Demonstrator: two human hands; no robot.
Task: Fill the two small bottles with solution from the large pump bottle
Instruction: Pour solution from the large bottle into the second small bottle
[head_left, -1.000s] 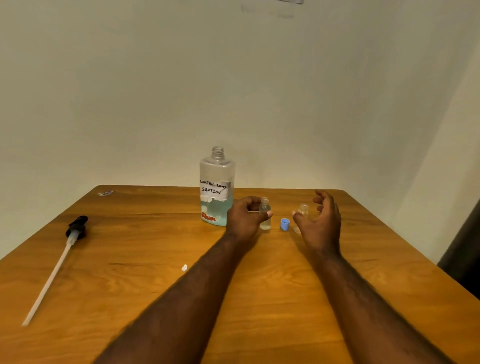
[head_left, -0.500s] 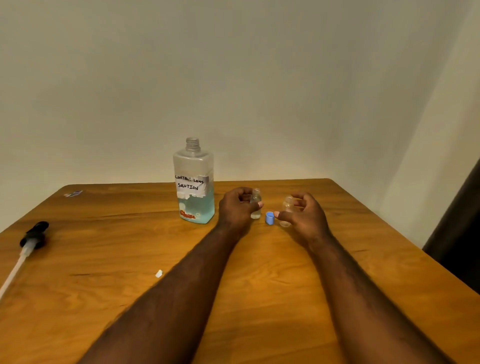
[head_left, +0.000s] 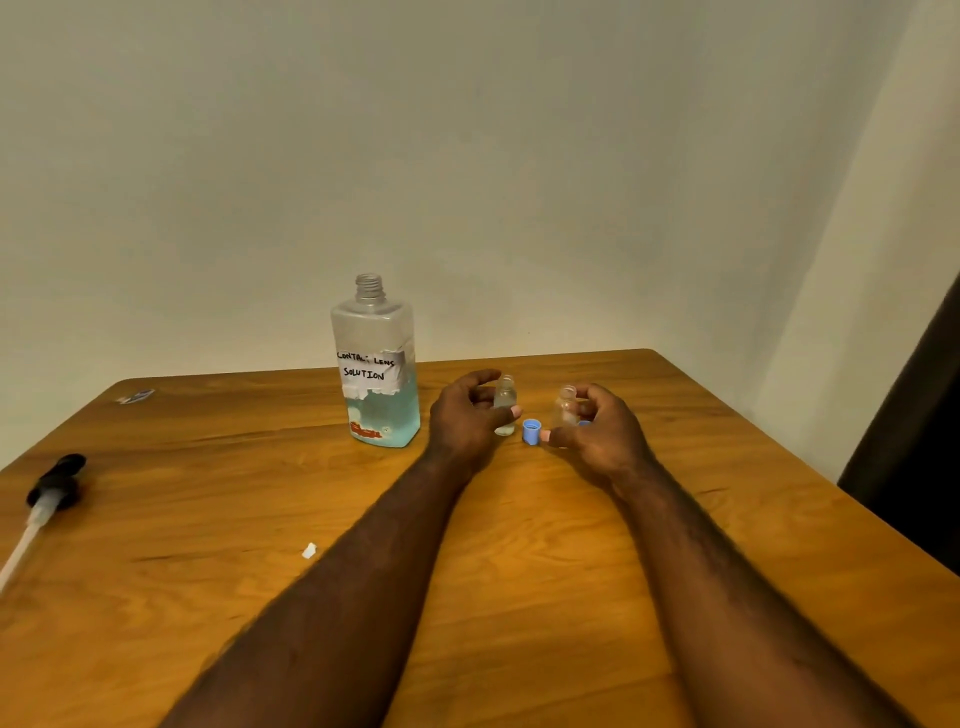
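Note:
The large clear bottle (head_left: 378, 374), labelled contact lens solution, stands uncapped at the back of the wooden table (head_left: 208, 597), about a third full of blue liquid. Just right of it my left hand (head_left: 467, 418) grips a small clear bottle (head_left: 505, 402) standing upright. My right hand (head_left: 597, 426) curls round the second small clear bottle (head_left: 565, 410), which has an open neck. A blue cap (head_left: 531, 431) lies on the table between my hands. A second bit of blue (head_left: 583, 424) shows under my right fingers.
The removed pump head with its long white tube (head_left: 44, 506) lies at the table's left edge. A small white scrap (head_left: 309, 551) sits near my left forearm. A small wrapper (head_left: 136, 396) lies at the far left corner. The table's right edge runs close to my right arm.
My right hand, open and hovering a second ago, has closed round the right small bottle. My left hand keeps its hold. The camera view has shifted right.

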